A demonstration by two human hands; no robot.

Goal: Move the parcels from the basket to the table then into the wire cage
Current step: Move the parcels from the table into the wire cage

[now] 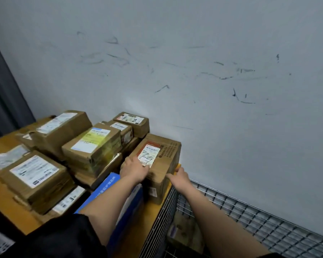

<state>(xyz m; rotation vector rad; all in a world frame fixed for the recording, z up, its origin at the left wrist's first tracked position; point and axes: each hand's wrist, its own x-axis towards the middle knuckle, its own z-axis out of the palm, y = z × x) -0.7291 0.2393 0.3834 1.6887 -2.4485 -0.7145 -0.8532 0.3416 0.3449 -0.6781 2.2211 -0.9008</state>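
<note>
A brown cardboard parcel (164, 151) with a white label marked in black pen stands at the right end of the yellow table (0, 144). My left hand (133, 169) lies on its top left edge, fingers curled over the side. My right hand (178, 176) grips its near right corner. Several other taped brown parcels (93, 144) are stacked on the table to the left. The wire cage (250, 218) stands right of the table, and a brown parcel (185, 229) lies inside it.
A blue and white box (108, 185) lies on the table under my left forearm. A scuffed grey wall (194, 71) stands right behind the table and cage. A dark curtain (2, 101) hangs at far left. The basket is out of view.
</note>
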